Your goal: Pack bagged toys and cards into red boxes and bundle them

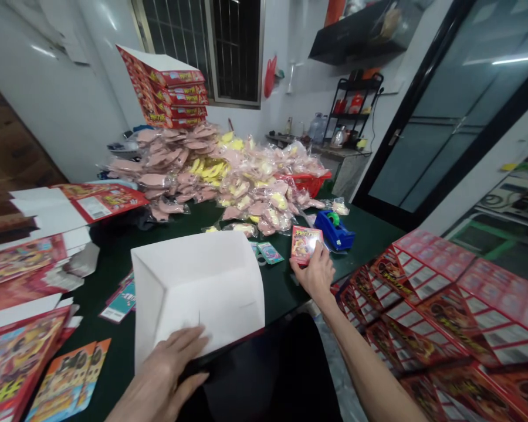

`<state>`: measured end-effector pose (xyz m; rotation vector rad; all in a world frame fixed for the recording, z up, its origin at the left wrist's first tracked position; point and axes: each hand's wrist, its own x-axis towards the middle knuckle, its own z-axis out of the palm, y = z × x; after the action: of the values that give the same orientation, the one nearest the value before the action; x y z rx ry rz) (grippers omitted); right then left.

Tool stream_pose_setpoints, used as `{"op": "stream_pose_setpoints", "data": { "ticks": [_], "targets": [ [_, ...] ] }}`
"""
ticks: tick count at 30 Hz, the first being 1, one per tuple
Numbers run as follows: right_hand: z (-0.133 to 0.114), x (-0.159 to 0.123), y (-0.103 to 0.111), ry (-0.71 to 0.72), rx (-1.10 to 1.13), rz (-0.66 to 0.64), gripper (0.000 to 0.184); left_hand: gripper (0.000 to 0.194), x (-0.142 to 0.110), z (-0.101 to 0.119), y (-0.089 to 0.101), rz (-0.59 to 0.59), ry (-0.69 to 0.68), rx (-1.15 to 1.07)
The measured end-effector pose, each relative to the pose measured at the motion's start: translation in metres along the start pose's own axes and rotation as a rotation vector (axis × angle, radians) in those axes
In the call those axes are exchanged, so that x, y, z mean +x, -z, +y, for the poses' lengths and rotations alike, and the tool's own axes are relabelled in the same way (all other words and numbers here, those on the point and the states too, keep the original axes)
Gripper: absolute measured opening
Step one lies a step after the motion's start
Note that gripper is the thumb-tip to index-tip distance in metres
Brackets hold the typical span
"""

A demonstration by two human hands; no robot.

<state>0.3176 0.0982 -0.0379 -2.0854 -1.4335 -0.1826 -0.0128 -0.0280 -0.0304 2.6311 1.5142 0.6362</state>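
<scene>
My left hand [167, 372] lies flat, fingers spread, on the near edge of a folded white cardboard box [198, 290] at the front of the dark green table [281, 287]. My right hand [315, 271] reaches forward and grips a small red printed packet [305, 244] by its lower edge. Just beyond the packet sits a blue tape dispenser [334, 230]. A small teal card [270, 252] lies between the box and the packet.
A big heap of pink and yellow bagged items [229, 170] covers the table's far side, with a stack of red boxes [167, 91] behind. Flat red printed cartons lie at left [22, 328] and in a large stack at right [444, 305]. Glass door at right.
</scene>
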Motion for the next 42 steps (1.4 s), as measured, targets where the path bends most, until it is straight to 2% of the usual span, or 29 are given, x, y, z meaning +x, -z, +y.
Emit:
{"op": "stream_pose_setpoints", "data": {
  "ticks": [3, 6, 8, 9, 10, 12, 13, 15, 18, 21, 23, 25, 26, 28, 30, 31, 34, 38, 42],
  "targets": [
    [0.012, -0.004, 0.010, -0.035, 0.146, 0.048, 0.084, 0.039, 0.020, 0.015, 0.034, -0.014, 0.185, -0.248],
    [0.018, -0.020, 0.038, 0.006, 0.359, 0.111, 0.085, 0.039, 0.050, 0.032, 0.065, 0.001, 0.363, -0.507],
    [0.011, -0.038, 0.067, 0.140, 0.512, 0.158, 0.085, 0.045, 0.074, 0.042, 0.081, 0.049, 0.404, -0.716],
    [0.004, -0.048, 0.082, 0.239, 0.572, 0.171, 0.086, 0.048, 0.086, 0.046, 0.088, 0.012, 0.396, -0.823],
    [-0.006, -0.058, 0.096, 0.341, 0.607, 0.175, 0.090, 0.053, 0.097, 0.049, 0.094, 0.023, 0.366, -0.931],
    [-0.026, -0.075, 0.119, 0.565, 0.639, 0.112, 0.096, 0.060, 0.115, 0.054, 0.108, -0.015, 0.323, -1.115],
    [-0.036, -0.082, 0.125, 0.664, 0.644, 0.072, 0.097, 0.063, 0.122, 0.056, 0.115, -0.050, 0.306, -1.143],
    [-0.053, -0.090, 0.130, 0.814, 0.645, 0.012, 0.096, 0.058, 0.129, 0.056, 0.130, -0.132, 0.287, -1.065],
    [-0.066, -0.092, 0.122, 0.924, 0.619, 0.005, 0.093, 0.041, 0.129, 0.050, 0.148, -0.225, 0.322, -0.864],
    [-0.070, -0.092, 0.106, 0.987, 0.595, 0.007, 0.092, 0.033, 0.119, 0.033, 0.161, -0.230, 0.384, -0.776],
    [-0.071, -0.091, 0.091, 0.885, 0.627, 0.031, 0.094, 0.034, 0.112, 0.016, 0.166, -0.205, 0.409, -0.730],
    [-0.070, -0.091, 0.072, 0.648, 0.653, 0.023, 0.090, 0.036, 0.107, -0.004, 0.166, -0.178, 0.390, -0.599],
    [-0.070, -0.090, 0.061, 0.537, 0.636, -0.036, 0.085, 0.035, 0.105, -0.014, 0.164, -0.157, 0.358, -0.488],
    [-0.069, -0.089, 0.040, 0.416, 0.517, -0.257, 0.069, 0.033, 0.104, -0.034, 0.155, -0.092, 0.294, -0.238],
    [-0.068, -0.087, 0.025, 0.403, 0.385, -0.456, 0.054, 0.032, 0.105, -0.050, 0.143, -0.056, 0.247, -0.004],
    [-0.068, -0.086, 0.020, 0.408, 0.342, -0.504, 0.050, 0.032, 0.106, -0.057, 0.136, -0.064, 0.235, 0.071],
    [-0.067, -0.086, 0.016, 0.433, 0.323, -0.521, 0.050, 0.040, 0.109, -0.067, 0.121, -0.128, 0.227, 0.177],
    [-0.068, -0.085, 0.021, 0.454, 0.328, -0.546, 0.050, 0.051, 0.115, -0.067, 0.120, -0.134, 0.267, 0.212],
    [-0.070, -0.085, 0.022, 0.453, 0.351, -0.558, 0.050, 0.031, 0.130, -0.063, 0.125, -0.183, 0.247, 0.264]
  ]
}}
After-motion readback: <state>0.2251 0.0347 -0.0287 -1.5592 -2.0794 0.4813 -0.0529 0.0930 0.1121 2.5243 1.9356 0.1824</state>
